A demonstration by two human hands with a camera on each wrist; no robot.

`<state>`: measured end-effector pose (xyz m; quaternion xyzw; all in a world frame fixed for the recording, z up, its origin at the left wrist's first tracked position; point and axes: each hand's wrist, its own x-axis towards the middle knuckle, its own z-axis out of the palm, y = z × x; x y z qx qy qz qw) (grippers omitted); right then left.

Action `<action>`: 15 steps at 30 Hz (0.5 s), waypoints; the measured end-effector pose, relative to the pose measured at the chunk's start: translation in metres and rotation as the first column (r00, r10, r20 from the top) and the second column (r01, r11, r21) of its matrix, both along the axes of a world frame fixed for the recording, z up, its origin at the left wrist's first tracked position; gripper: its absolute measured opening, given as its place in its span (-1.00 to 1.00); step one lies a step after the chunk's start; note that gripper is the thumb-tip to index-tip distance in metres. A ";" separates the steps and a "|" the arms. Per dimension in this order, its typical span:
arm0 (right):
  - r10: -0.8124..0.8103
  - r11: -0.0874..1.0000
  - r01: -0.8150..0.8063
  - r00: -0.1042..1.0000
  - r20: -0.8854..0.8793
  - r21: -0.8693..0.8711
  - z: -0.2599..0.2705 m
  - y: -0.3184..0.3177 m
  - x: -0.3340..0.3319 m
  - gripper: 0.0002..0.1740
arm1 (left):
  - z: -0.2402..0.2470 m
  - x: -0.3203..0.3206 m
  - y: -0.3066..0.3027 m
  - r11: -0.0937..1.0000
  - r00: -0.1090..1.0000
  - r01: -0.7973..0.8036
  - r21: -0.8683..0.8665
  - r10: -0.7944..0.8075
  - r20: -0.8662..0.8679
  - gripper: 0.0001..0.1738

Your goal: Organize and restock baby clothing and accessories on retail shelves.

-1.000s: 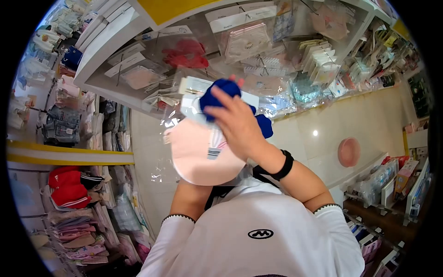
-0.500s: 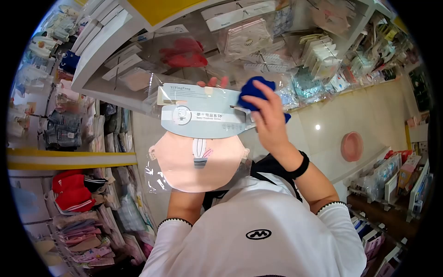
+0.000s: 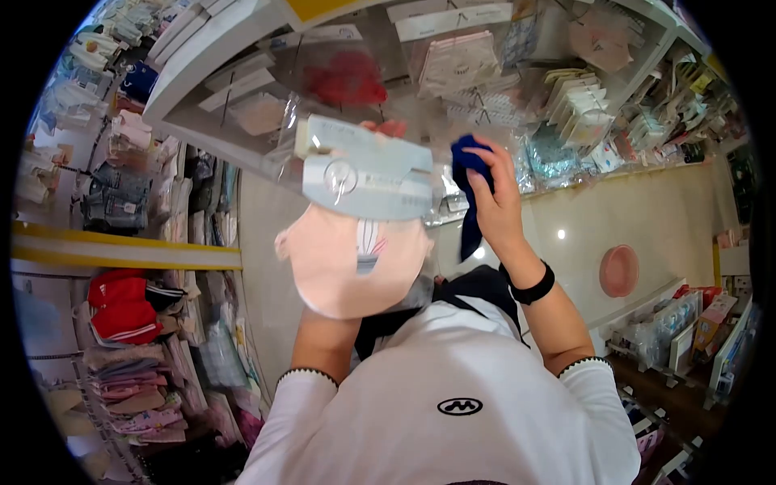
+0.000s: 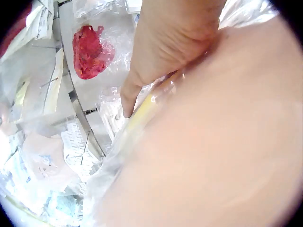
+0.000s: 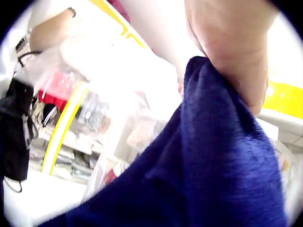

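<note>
My left hand (image 4: 173,45) holds a clear-bagged pink baby bib (image 3: 323,259) from behind; in the head view only its reddish fingertips show over the bag's top edge. A pale blue header card (image 3: 376,182) with a round emblem lies across the bib's upper part, and a striped potted-plant print sits at its centre. To the right of the bag, my right hand (image 3: 503,206) pinches a dark blue cloth (image 3: 467,202) between thumb and fingers. The cloth hangs down in folds, and its soft, plush surface fills much of the right wrist view.
Ahead stands a white shelf (image 3: 174,101) hung with bagged baby goods, among them a red item (image 3: 347,78). A yellow-edged rack (image 3: 121,245) with folded clothes is at the left. On the tiled floor to the right lies a pink basin (image 3: 619,271).
The blue cloth has moved right, from over the bib to beside it, and now hangs longer and narrower. The bagged bib first came fully into view and is now tilted.
</note>
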<state>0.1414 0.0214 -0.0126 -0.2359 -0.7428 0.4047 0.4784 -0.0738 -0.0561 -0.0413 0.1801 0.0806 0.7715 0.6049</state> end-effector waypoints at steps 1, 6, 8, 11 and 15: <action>0.030 0.998 -0.030 1.000 -0.002 0.062 0.013 -0.006 -0.004 -0.69 | -0.005 0.002 0.008 0.996 0.990 -0.024 -0.086 0.035 0.136 -0.52; 0.310 0.929 -0.311 0.950 0.036 0.199 0.022 -0.054 -0.032 -0.61 | 0.014 0.024 0.017 0.995 0.996 -0.048 -0.090 0.041 -0.077 -0.58; 0.424 0.867 -0.425 0.904 0.061 0.259 0.020 -0.068 -0.028 -0.61 | -0.011 0.000 0.027 0.995 0.991 -0.075 -0.064 0.068 -0.114 -0.54; 0.560 0.744 -0.573 0.816 0.147 0.344 0.008 -0.092 -0.018 -0.62 | -0.043 -0.009 0.029 0.950 0.935 -0.310 0.017 0.309 -0.172 -0.54; 0.647 0.635 -0.707 0.707 0.286 0.313 -0.018 -0.095 0.007 -0.58 | -0.041 -0.005 0.022 0.964 0.960 -0.265 0.037 0.267 -0.087 -0.56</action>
